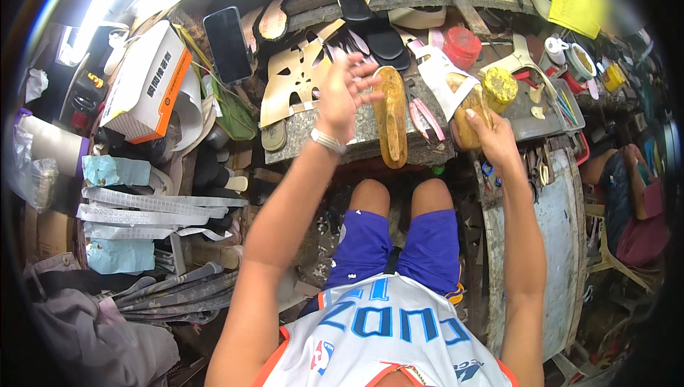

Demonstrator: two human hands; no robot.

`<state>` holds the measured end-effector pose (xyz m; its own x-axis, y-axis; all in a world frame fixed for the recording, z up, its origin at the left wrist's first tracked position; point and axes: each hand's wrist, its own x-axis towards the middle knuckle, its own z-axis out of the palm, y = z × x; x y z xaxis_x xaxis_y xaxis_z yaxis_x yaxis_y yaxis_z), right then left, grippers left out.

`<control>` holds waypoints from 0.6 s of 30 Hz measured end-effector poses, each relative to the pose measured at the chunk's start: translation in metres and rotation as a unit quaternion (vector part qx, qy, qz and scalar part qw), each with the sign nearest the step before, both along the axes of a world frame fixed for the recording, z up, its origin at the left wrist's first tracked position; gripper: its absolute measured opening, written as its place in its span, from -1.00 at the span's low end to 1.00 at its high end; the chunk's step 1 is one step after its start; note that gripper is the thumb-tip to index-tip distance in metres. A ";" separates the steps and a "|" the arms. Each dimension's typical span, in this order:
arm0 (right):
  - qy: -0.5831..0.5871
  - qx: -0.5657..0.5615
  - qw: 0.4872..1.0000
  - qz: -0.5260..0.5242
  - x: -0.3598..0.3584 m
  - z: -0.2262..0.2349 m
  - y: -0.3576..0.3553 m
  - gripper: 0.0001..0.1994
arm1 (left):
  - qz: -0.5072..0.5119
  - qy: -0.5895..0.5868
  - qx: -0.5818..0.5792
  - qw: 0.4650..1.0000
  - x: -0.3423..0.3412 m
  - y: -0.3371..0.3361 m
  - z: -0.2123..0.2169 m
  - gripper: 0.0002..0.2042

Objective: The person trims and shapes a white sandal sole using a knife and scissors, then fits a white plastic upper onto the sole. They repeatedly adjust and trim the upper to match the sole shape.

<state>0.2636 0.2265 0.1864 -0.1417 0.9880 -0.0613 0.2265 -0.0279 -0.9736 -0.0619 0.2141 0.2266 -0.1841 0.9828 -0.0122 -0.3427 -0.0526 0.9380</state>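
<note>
My right hand point(493, 137) grips the heel end of a wooden shoe last point(467, 130) at the workbench's right part. A white shoe upper point(440, 77) wraps over the front of that last. My left hand point(345, 95) is raised above the bench with its fingers spread, holding nothing. Its fingertips are beside a second, bare wooden shoe last point(391, 120), which lies lengthwise over the bench's near edge; whether they touch it I cannot tell. Pink-handled pincers point(426, 117) lie between the two lasts. A beige cut-out sheet point(293, 77) lies left of my left hand.
Black sandals point(385, 38), a red tub point(462, 46) and a yellow tub point(499, 89) crowd the bench's far side. A phone point(228, 43) and a white-and-orange box point(151, 82) stand left. A grey tray point(531, 105) with small tools sits right. Another person point(630, 194) is at far right.
</note>
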 end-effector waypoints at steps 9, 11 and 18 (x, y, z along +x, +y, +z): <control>-0.006 0.014 0.998 0.058 -0.063 0.014 -0.171 -0.55 | -0.021 -0.230 0.030 0.972 0.095 -0.105 -0.020 -0.14; 0.116 0.023 0.992 0.048 -0.070 0.011 -0.191 -0.45 | -0.020 -0.193 -0.007 0.981 0.092 -0.119 -0.018 -0.13; 0.171 -0.017 0.982 0.078 -0.063 -0.014 -0.212 -0.22 | -0.017 -0.142 -0.003 0.990 0.099 -0.146 -0.040 -0.15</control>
<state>0.2009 0.0147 0.1727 -0.3097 0.9507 -0.0156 -0.1093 -0.0520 -0.9927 0.0369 0.0678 0.1863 -0.1391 0.9881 -0.0655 -0.5944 -0.0305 0.8036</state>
